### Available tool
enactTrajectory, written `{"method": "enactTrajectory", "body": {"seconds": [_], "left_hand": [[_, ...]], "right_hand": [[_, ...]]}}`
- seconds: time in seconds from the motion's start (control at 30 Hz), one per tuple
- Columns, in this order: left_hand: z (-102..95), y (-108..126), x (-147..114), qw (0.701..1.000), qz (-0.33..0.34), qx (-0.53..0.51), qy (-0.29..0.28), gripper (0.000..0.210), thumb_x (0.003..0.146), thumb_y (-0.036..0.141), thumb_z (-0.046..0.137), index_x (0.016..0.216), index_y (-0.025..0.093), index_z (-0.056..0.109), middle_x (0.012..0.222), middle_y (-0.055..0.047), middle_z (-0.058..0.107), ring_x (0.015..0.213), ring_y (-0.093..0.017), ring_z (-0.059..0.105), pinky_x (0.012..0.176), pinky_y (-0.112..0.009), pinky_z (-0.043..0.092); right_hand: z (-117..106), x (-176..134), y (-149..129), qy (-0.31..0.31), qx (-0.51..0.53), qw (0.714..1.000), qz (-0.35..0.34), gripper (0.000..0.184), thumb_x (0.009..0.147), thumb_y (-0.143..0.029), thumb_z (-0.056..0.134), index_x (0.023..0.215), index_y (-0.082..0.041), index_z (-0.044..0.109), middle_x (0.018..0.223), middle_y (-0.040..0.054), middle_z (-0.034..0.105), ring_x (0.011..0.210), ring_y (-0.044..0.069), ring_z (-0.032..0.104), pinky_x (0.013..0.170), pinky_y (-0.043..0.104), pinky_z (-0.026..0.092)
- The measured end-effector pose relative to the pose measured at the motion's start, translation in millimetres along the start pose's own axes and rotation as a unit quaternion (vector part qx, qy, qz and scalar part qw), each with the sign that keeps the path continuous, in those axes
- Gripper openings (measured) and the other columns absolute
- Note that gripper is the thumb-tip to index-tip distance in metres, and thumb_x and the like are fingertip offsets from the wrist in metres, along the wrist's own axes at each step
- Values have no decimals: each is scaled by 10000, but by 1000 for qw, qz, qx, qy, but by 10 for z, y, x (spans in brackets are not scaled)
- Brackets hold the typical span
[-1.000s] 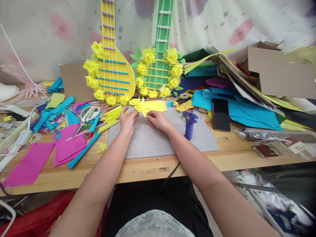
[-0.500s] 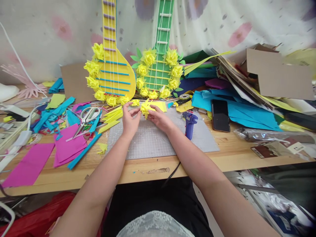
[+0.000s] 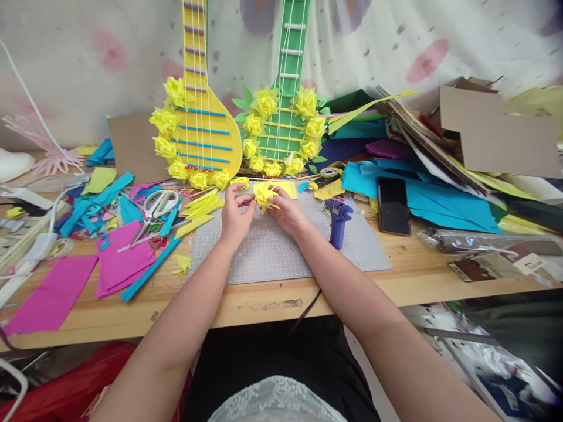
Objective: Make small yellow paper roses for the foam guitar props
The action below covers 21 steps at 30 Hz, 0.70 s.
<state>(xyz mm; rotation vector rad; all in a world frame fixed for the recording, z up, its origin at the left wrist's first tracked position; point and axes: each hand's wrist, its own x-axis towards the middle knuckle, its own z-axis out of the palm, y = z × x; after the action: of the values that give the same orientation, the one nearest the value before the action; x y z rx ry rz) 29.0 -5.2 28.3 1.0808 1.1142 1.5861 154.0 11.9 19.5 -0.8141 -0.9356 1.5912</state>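
Yellow flower point(image 3: 265, 196), pointed-petalled and papery: I have it in the right hand point(image 3: 285, 212), over the far part of the grey mat point(image 3: 264, 258) and partly in front of a flat yellow sheet point(image 3: 288, 187). That hand's fingers are curled in on the flower from the right. The left hand point(image 3: 237, 212) is half curled, thumb and fingertips just beside the petals; from my camera I cannot tell whether they touch.

On the mat's right side I see the purple glue gun point(image 3: 338, 223), standing upright, apart from both hands. Left of the left hand lie yellow strips point(image 3: 197, 210), then the scissors point(image 3: 160, 202), blades over magenta sheets point(image 3: 121, 264) on the table point(image 3: 409, 258). Beyond my hands, two instrument shapes stand upright, a yellow one point(image 3: 215, 135) and a green one point(image 3: 285, 130), both edged with similar yellow blooms point(image 3: 266, 102).
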Motion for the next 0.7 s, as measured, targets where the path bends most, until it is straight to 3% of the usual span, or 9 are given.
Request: {"method": "enactTrajectory", "body": {"seconds": [0.27, 0.43, 0.7], "left_hand": [[-24, -14, -18, 997, 38, 51, -45, 415, 626, 127, 673, 992, 249, 520, 778, 2, 645, 848, -142, 603, 838, -272, 443], [-22, -38, -9, 997, 41, 46, -38, 421, 617, 118, 675, 987, 245, 519, 766, 1, 648, 833, -143, 610, 853, -290, 438], [50, -137, 29, 999, -22, -33, -26, 392, 611, 168, 678, 942, 209, 473, 746, -10, 652, 711, -130, 621, 716, -263, 462]], "right_hand": [[15, -14, -4, 5, 4, 1000, 4, 346, 606, -262, 571, 931, -228, 455, 908, -10, 579, 763, 108, 559, 722, 262, 461], [15, -6, 9, 26, -13, 1000, -1, 387, 585, -269, 607, 934, -233, 445, 896, -17, 589, 758, 105, 560, 680, 238, 445], [14, 3, 15, 44, 36, 998, -5, 392, 554, -232, 660, 887, -231, 451, 840, -27, 598, 732, 102, 565, 674, 234, 461]]}}
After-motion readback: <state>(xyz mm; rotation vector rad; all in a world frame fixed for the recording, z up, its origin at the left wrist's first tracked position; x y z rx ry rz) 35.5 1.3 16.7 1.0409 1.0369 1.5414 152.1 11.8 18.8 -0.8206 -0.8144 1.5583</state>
